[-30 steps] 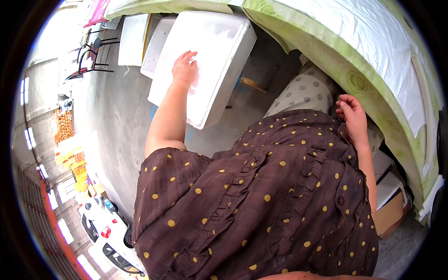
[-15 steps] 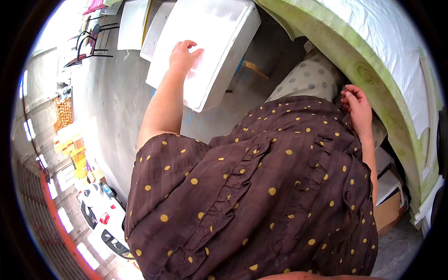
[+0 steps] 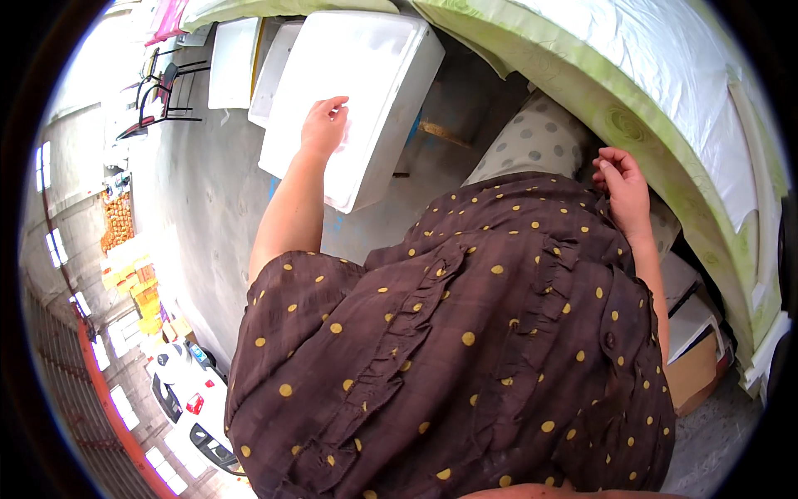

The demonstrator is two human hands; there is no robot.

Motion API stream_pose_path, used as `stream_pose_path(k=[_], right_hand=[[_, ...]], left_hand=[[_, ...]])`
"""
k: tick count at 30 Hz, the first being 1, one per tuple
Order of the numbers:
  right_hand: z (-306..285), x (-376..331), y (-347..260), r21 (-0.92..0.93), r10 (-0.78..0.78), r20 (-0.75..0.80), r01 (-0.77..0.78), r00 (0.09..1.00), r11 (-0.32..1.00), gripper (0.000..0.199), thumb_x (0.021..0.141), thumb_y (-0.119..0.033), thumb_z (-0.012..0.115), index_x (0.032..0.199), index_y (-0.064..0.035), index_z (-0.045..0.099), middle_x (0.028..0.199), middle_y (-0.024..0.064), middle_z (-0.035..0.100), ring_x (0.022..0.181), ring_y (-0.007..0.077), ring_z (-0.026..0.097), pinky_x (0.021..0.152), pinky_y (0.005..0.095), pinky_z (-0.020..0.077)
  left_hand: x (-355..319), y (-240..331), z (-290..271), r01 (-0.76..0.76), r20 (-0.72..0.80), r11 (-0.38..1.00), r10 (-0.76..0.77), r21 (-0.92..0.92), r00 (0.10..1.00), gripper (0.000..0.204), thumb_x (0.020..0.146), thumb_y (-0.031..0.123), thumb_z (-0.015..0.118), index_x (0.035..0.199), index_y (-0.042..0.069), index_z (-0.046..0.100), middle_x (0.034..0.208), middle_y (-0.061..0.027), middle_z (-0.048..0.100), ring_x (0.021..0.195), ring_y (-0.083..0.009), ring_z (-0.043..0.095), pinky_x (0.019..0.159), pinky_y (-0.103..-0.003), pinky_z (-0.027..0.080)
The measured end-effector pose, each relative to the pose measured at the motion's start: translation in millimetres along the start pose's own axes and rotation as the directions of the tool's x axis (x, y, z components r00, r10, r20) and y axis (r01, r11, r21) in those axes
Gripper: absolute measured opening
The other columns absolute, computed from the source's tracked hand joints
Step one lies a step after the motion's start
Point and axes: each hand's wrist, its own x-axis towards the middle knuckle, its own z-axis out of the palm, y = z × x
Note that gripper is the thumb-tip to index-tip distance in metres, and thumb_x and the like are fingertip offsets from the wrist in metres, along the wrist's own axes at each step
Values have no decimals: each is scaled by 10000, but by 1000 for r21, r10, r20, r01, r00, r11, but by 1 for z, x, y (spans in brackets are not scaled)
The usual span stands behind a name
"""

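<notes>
1. Extending over the white plastic bin (image 3: 366,91), the left hand (image 3: 324,129): fingers bent forward and drawn close to one another. Whether they press the surface or hover above it cannot be told, nor whether anything is pinched.

2. White plastic bin: rectangular, rounded corners, long in form. Upper face bright white, smooth and washed out by glare, with a narrow raised border along its edges. Side wall duller, greyish white, somewhat translucent. A faint pinkish tint shows on the upper face just beside the left hand. Contents, if any, cannot be made out.

3. Placement of bin: ahead of the person and to the left, above the grey floor (image 3: 208,183), seen at a slant. A second pale tub (image 3: 266,87) shows just past its left edge; a white panel (image 3: 235,62) with a yellowish edge stands beyond that.

4. Right hand (image 3: 628,191): fingers loosely curled, thumb lying near the forefinger, beside the green patterned cloth (image 3: 623,125). The inside of the curl is hidden; whether it grips anything cannot be told.

5. Green patterned cloth: pale green, rose-like motif, bordering a shiny white sheet (image 3: 665,66).

6. Garment (image 3: 449,349): dark brown, yellow dots, ruffled strips.

7. Cardboard box (image 3: 694,378): brown, low at the right.
</notes>
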Motion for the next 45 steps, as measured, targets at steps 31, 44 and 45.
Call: stream_pose_path(k=[31,44,45], right_hand=[[-226,-113,-143,-952,-716,-305,-228,628,205,555,812,-68,669,1353,-156,580,1326,157,579,1235,359,530,1049,441,434],[-157,-156,-131,-617,-536,-418,204,734,760,520,885,-94,624,1397,-121,541,1123,155,597,1006,280,595,912,362,486],[-144,-149,-135,-559,-514,-415,235,751,795,516,899,-103,620,1407,-123,535,1126,157,596,994,268,594,898,355,487]], left_hand=[[-36,404,6,-925,-245,297,903,-235,352,371,828,152,753,1190,135,671,1307,-84,609,1312,-358,495,1124,-507,348],[-26,414,50,-833,39,551,832,49,553,533,907,438,651,1373,189,581,1534,-94,425,1473,-338,285,1215,-502,158],[-25,415,51,-836,36,547,835,45,549,534,907,441,650,1371,187,581,1533,-96,427,1471,-340,288,1214,-504,158]])
